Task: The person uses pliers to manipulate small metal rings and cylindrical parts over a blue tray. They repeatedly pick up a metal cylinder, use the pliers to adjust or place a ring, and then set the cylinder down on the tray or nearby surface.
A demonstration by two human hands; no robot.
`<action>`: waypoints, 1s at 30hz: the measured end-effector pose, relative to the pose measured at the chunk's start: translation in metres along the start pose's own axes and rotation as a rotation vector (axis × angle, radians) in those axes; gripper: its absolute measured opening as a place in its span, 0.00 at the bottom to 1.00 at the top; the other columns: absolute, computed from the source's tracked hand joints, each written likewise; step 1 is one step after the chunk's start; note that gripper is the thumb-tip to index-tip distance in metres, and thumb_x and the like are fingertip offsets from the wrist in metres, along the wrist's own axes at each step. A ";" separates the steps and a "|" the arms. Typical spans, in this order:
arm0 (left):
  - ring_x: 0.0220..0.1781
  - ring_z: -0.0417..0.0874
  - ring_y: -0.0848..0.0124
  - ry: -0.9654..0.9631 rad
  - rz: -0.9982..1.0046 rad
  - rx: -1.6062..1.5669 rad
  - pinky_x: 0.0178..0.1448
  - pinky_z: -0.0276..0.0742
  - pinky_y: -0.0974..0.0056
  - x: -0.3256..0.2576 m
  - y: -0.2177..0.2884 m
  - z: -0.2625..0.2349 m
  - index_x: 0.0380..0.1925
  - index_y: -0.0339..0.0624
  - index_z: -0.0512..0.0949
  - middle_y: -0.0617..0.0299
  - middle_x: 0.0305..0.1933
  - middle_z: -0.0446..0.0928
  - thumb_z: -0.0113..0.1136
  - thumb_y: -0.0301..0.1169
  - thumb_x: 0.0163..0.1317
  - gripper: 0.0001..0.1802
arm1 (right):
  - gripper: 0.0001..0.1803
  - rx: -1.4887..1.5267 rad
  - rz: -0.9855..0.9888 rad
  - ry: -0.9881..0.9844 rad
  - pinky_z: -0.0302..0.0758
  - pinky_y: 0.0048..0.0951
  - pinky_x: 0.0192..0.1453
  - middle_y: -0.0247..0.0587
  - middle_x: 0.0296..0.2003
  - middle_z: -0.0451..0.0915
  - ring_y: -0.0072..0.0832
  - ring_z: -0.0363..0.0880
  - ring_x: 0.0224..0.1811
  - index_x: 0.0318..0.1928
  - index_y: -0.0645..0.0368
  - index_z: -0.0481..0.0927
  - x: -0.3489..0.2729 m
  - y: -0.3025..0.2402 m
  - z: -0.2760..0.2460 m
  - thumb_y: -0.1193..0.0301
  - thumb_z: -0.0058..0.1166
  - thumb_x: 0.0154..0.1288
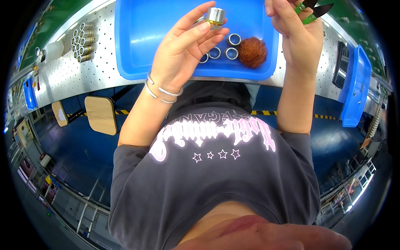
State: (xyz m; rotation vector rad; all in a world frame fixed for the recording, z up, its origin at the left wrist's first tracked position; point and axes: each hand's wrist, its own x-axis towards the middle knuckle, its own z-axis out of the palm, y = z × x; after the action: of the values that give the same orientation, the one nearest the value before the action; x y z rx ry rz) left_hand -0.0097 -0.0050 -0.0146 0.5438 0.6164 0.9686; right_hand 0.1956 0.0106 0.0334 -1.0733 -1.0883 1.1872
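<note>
My left hand [183, 48] pinches a short metal sleeve [216, 16] between thumb and fingers, above the blue tray [137, 58]. The sleeve is silver with a yellowish band near its lower end. Above the tray's right side, my right hand [293, 31] is closed around a tool [310, 17] with green parts and two dark pointed ends spread apart; it resembles snips, though most of it is hidden. Several silver ring-shaped sleeves [231, 53] lie in the tray below my left fingers. Touching them on the right is a ball of coppery-brown wire wool [252, 52].
On the perforated metal bench [102, 75], several more sleeves [84, 41] stand grouped at the left. A blue bin [357, 85] is at the right end, beside a dark flat device [341, 64]. Wooden-topped stools [101, 116] stand on the floor at left.
</note>
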 end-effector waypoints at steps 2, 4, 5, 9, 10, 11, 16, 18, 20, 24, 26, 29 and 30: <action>0.55 0.78 0.62 -0.010 -0.007 -0.027 0.58 0.77 0.65 -0.001 0.000 0.000 0.64 0.38 0.61 0.44 0.56 0.71 0.49 0.27 0.66 0.26 | 0.03 0.169 -0.018 -0.145 0.54 0.11 0.20 0.38 0.27 0.78 0.09 0.58 0.16 0.37 0.59 0.72 0.002 0.003 -0.001 0.74 0.52 0.65; 0.55 0.78 0.62 -0.004 -0.001 0.006 0.58 0.77 0.65 -0.001 0.001 0.001 0.63 0.37 0.62 0.44 0.56 0.72 0.49 0.27 0.66 0.25 | 0.03 0.184 -0.001 -0.198 0.53 0.11 0.19 0.41 0.28 0.80 0.08 0.57 0.16 0.38 0.58 0.72 0.003 0.001 0.005 0.75 0.51 0.65; 0.54 0.78 0.62 -0.001 0.002 0.022 0.58 0.77 0.65 -0.002 0.001 0.002 0.62 0.37 0.63 0.45 0.55 0.72 0.49 0.27 0.65 0.25 | 0.03 0.191 0.008 -0.224 0.52 0.10 0.19 0.43 0.29 0.80 0.08 0.57 0.16 0.39 0.58 0.72 0.004 -0.001 0.009 0.75 0.51 0.65; 0.52 0.79 0.62 0.046 0.038 0.158 0.57 0.77 0.65 -0.003 0.000 0.009 0.61 0.36 0.64 0.46 0.53 0.74 0.51 0.27 0.64 0.25 | 0.02 0.148 -0.022 -0.237 0.50 0.11 0.19 0.43 0.30 0.81 0.08 0.54 0.16 0.38 0.56 0.72 0.014 -0.002 0.023 0.73 0.51 0.66; 0.51 0.80 0.62 0.057 0.043 0.192 0.57 0.77 0.66 -0.004 0.001 0.011 0.61 0.36 0.64 0.46 0.53 0.74 0.52 0.27 0.64 0.25 | 0.02 0.159 -0.013 -0.231 0.50 0.11 0.18 0.42 0.30 0.81 0.08 0.53 0.15 0.37 0.56 0.73 0.018 -0.001 0.025 0.72 0.51 0.66; 0.51 0.80 0.63 0.068 0.048 0.227 0.56 0.77 0.66 -0.005 0.002 0.013 0.61 0.36 0.65 0.46 0.52 0.75 0.52 0.27 0.63 0.25 | 0.02 0.170 -0.004 -0.225 0.49 0.11 0.18 0.42 0.30 0.81 0.08 0.53 0.15 0.37 0.56 0.73 0.020 -0.001 0.028 0.72 0.51 0.66; 0.50 0.81 0.63 -0.010 0.038 0.325 0.55 0.77 0.67 -0.006 0.003 0.009 0.62 0.37 0.64 0.47 0.51 0.76 0.53 0.27 0.63 0.26 | 0.04 0.199 -0.022 -0.196 0.48 0.12 0.17 0.42 0.32 0.81 0.08 0.50 0.14 0.35 0.57 0.73 0.033 0.005 0.028 0.71 0.50 0.67; 0.51 0.81 0.63 -0.031 0.044 0.325 0.55 0.77 0.67 -0.007 0.002 0.009 0.62 0.37 0.65 0.47 0.51 0.76 0.54 0.27 0.63 0.26 | 0.04 0.221 -0.036 -0.142 0.48 0.12 0.17 0.43 0.33 0.81 0.08 0.50 0.13 0.36 0.58 0.73 0.039 0.010 0.025 0.71 0.50 0.67; 0.51 0.80 0.63 -0.034 0.049 0.289 0.56 0.77 0.67 -0.009 0.001 0.009 0.62 0.37 0.65 0.47 0.51 0.75 0.54 0.27 0.63 0.26 | 0.04 0.271 -0.062 -0.089 0.49 0.12 0.17 0.44 0.35 0.81 0.07 0.51 0.12 0.37 0.58 0.73 0.045 0.017 0.020 0.72 0.49 0.68; 0.53 0.79 0.61 0.060 0.077 0.234 0.58 0.76 0.65 -0.008 0.002 0.006 0.62 0.37 0.64 0.46 0.52 0.75 0.53 0.27 0.64 0.26 | 0.04 0.388 -0.126 -0.033 0.50 0.12 0.16 0.46 0.36 0.81 0.08 0.51 0.12 0.39 0.59 0.73 0.048 0.017 -0.003 0.72 0.48 0.68; 0.54 0.79 0.61 0.078 0.100 0.202 0.59 0.76 0.64 -0.006 0.002 0.002 0.62 0.37 0.64 0.45 0.53 0.74 0.52 0.27 0.64 0.25 | 0.04 0.377 -0.185 -0.051 0.50 0.12 0.16 0.46 0.36 0.81 0.08 0.52 0.12 0.39 0.58 0.73 0.046 0.011 -0.006 0.72 0.47 0.69; 0.55 0.78 0.59 0.049 0.110 0.110 0.59 0.76 0.64 -0.003 0.002 -0.001 0.61 0.36 0.64 0.45 0.54 0.74 0.50 0.26 0.64 0.24 | 0.04 0.710 -0.161 -0.163 0.49 0.12 0.16 0.45 0.36 0.81 0.08 0.52 0.12 0.40 0.58 0.72 0.035 -0.003 0.004 0.72 0.46 0.70; 0.55 0.78 0.59 0.055 0.112 0.117 0.59 0.76 0.64 -0.002 0.002 -0.001 0.61 0.36 0.64 0.45 0.54 0.74 0.50 0.26 0.64 0.24 | 0.04 1.127 -0.033 -0.190 0.49 0.11 0.16 0.45 0.36 0.81 0.07 0.52 0.12 0.41 0.58 0.72 0.030 -0.005 0.013 0.72 0.45 0.70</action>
State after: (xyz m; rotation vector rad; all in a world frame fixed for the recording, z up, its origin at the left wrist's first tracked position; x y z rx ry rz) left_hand -0.0123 -0.0060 -0.0132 0.6626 0.7013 1.0601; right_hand 0.1854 0.0410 0.0421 -0.0648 -0.3991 1.5767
